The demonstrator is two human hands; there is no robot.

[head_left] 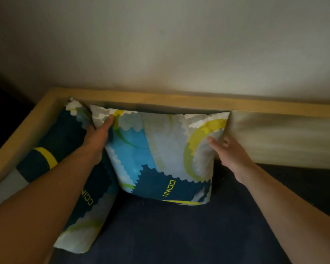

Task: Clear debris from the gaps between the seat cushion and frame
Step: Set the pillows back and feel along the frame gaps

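Note:
A patterned pillow [160, 155] in blue, white and yellow leans against the back of the wooden frame [179, 102]. My left hand [98, 138] grips its upper left edge, thumb on the front and fingers hidden behind the fabric. My right hand [229, 151] rests against the pillow's right edge with fingers spread. The dark blue seat cushion [179, 235] lies below. The gap between cushion and frame is hidden behind the pillow. No debris is visible.
A second pillow [65, 149] with the same pattern leans against the frame's left side rail [17, 140], partly under my left forearm. A pale backrest panel [284, 138] runs to the right. A plain wall [160, 44] rises behind the frame.

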